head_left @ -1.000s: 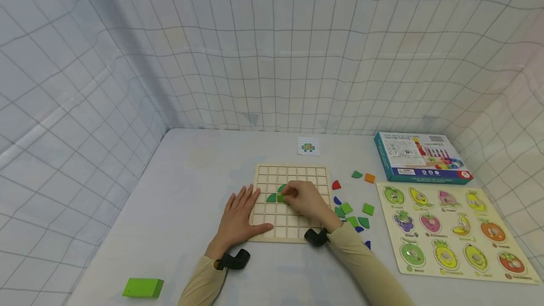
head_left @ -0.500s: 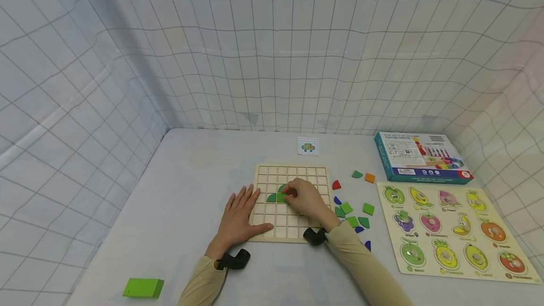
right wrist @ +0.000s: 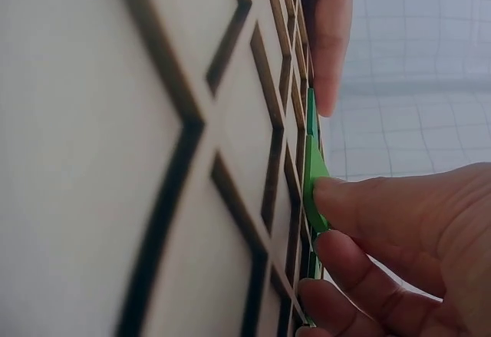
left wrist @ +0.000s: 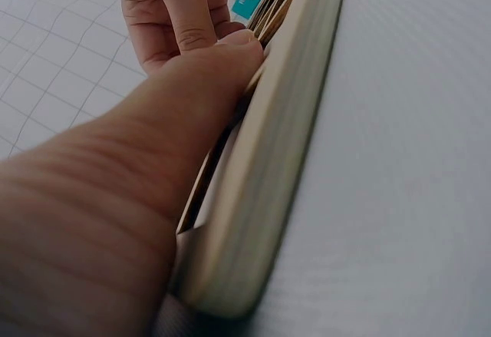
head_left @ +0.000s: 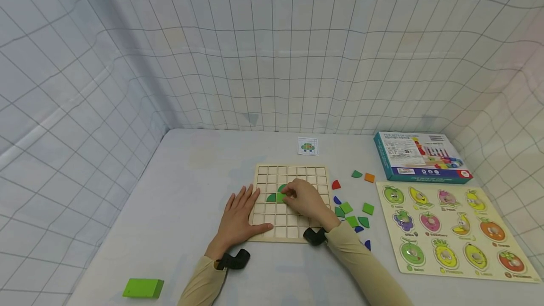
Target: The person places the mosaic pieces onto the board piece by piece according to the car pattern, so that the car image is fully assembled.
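The right hand [head_left: 307, 198] pinches a plain, light-green square tile [head_left: 280, 197] near the middle of a pale wooden grid board [head_left: 281, 232], beside a darker green quarter-round [head_left: 271, 198], the left hand [head_left: 239, 218] spread at the board's edge.

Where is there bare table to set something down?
Widest: the table left of the left hand and grid board, beyond the green block. Smaller: between the picture card and box. Crowded: the strip between grid board and fruit puzzle, strewn with loose pieces.
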A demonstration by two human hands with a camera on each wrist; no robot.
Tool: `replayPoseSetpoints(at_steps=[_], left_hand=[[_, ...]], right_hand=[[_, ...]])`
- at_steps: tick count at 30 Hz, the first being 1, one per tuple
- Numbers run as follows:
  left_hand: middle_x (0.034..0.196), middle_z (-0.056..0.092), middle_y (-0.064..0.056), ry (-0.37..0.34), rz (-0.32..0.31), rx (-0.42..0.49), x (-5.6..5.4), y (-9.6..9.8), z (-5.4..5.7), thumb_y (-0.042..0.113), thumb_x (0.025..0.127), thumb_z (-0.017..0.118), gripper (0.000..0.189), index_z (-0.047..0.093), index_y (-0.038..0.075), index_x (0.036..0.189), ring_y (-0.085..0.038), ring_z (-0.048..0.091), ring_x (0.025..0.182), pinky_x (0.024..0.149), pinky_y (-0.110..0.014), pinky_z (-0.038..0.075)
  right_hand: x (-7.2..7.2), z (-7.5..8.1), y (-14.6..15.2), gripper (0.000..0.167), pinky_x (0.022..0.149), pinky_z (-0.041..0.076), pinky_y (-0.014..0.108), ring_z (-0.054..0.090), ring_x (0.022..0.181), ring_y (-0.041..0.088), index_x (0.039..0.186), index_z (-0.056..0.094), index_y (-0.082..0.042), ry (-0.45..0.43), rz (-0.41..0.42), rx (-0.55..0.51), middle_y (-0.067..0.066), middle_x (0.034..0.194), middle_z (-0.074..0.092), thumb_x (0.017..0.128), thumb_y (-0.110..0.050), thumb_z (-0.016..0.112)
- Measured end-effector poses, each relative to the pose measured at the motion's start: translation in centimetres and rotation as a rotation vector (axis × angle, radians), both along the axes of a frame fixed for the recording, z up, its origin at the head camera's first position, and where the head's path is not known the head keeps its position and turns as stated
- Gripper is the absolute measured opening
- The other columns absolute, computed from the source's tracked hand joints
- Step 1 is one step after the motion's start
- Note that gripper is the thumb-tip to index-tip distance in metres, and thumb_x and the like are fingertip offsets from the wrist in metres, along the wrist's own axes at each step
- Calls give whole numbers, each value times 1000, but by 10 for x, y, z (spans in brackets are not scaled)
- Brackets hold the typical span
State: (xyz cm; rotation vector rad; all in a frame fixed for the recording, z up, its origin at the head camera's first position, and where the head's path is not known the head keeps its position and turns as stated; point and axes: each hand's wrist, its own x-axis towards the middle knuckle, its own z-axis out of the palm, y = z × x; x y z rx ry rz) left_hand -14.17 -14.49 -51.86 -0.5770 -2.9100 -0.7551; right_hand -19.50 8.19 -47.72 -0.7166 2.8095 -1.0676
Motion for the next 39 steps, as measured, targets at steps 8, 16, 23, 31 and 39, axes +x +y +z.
replayPoseSetpoints(at_steps=[8,16,23,31,39], left_hand=[[155,19,-9,10,-2,4,1,1,0,64,76,65,99,28,12,151,-27,10,143,112,-48,4],[155,22,-11,30,-7,12,1,1,1,64,76,65,98,30,10,150,-29,13,142,111,-50,6],[155,20,-10,13,-8,7,0,1,2,63,76,66,98,29,11,151,-28,11,142,112,-49,5],[156,18,-9,3,-8,-12,-1,1,1,65,76,64,99,27,11,151,-27,9,143,112,-48,3],[156,19,-9,21,-8,3,1,0,1,64,76,65,99,28,11,151,-26,10,143,112,-48,4]], right_hand=[[1,1,0,6,64,45,27,52,72,9,89,74,-11,4,-9,31,-6,80,57,84,-13,73],[2,4,1,10,61,44,27,50,69,9,94,75,-10,-7,7,33,-6,80,57,84,-15,73],[6,7,10,20,63,43,26,49,71,10,105,73,-9,-24,72,53,-8,80,57,87,-16,70],[9,21,51,17,67,46,30,54,79,12,103,73,-9,52,49,1,-5,89,61,89,-17,69],[5,27,108,19,62,45,31,53,76,16,103,73,-7,28,-111,25,-1,89,62,90,-20,68]])
